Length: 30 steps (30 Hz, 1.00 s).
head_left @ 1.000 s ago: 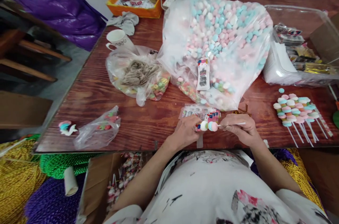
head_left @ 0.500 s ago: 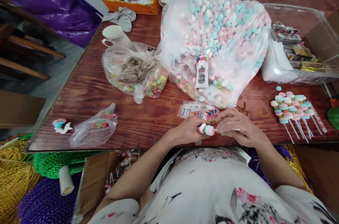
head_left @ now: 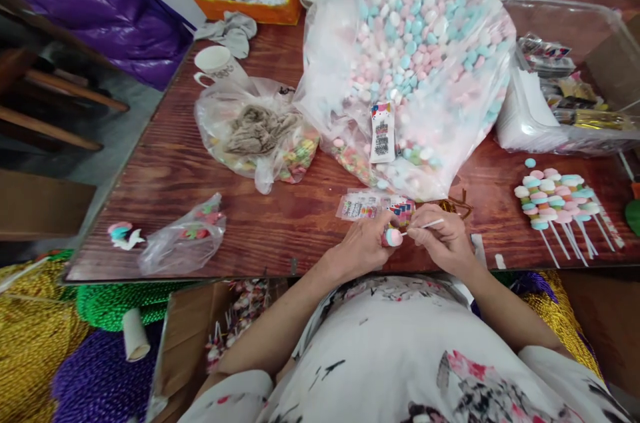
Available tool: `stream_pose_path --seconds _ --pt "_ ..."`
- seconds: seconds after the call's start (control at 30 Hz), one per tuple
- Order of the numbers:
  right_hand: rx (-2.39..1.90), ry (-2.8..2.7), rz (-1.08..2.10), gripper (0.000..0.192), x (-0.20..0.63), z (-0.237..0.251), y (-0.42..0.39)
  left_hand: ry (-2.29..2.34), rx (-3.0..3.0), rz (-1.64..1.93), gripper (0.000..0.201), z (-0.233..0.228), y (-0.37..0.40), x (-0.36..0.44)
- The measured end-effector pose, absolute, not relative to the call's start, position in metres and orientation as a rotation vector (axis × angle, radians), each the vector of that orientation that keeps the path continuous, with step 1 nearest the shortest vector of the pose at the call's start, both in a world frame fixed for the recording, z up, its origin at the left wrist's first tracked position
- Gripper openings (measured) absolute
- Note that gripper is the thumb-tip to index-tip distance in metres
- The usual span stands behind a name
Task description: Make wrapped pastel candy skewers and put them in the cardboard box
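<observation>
My left hand (head_left: 361, 248) is closed around a short stack of marshmallows (head_left: 394, 237), its pink-and-white end pointing right. Between the fingers of my right hand (head_left: 444, 244) is a thin white stick (head_left: 434, 223), one end reaching toward the stack. Whether its tip has entered the marshmallow I cannot tell. Printed clear packets (head_left: 364, 205) lie just beyond my left hand, and gold twist ties (head_left: 460, 206) are beyond the right. Several marshmallow skewers (head_left: 557, 196) with white sticks are piled on the right of the table.
A big clear bag of marshmallows (head_left: 405, 63) bears printed cards (head_left: 383, 133). Left of it is a candy bag (head_left: 293, 158) with a brown cloth, near a mug (head_left: 214, 62). A plastic bin (head_left: 530, 133) stands right; a small bag (head_left: 173, 243) lies left.
Both hands have shifted slightly, and the marshmallow stack is turned so less of its length shows. The white stick in my right hand now slants upward to the right.
</observation>
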State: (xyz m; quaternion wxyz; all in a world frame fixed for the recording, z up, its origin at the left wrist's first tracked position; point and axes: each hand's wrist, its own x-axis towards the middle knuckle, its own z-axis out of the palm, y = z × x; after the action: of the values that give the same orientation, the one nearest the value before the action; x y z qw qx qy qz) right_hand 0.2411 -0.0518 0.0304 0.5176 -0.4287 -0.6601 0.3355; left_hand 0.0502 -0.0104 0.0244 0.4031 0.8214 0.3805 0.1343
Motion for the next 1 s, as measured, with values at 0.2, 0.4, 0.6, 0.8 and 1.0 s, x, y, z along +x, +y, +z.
stream_pose_path --seconds 0.2,0.4,0.6,0.8,1.0 --pt "-1.052 -1.602 0.867 0.020 0.224 0.016 -0.046 0.928 1.983 0.364 0.027 0.021 -0.016 0.056" --pt "-1.119 -1.255 1.236 0.025 0.234 0.015 -0.046 0.940 1.942 0.326 0.087 0.024 -0.010 0.035" --pt "-1.122 -1.129 1.196 0.029 0.235 0.022 -0.046 0.820 1.865 0.290 0.022 0.021 -0.015 0.039" --pt "-1.098 -1.365 1.030 0.029 0.220 0.012 -0.047 0.768 1.641 0.493 0.017 0.010 -0.027 0.058" --pt "-1.041 -1.395 1.099 0.019 0.224 0.012 -0.046 0.826 1.662 0.512 0.015 0.018 -0.023 0.056"
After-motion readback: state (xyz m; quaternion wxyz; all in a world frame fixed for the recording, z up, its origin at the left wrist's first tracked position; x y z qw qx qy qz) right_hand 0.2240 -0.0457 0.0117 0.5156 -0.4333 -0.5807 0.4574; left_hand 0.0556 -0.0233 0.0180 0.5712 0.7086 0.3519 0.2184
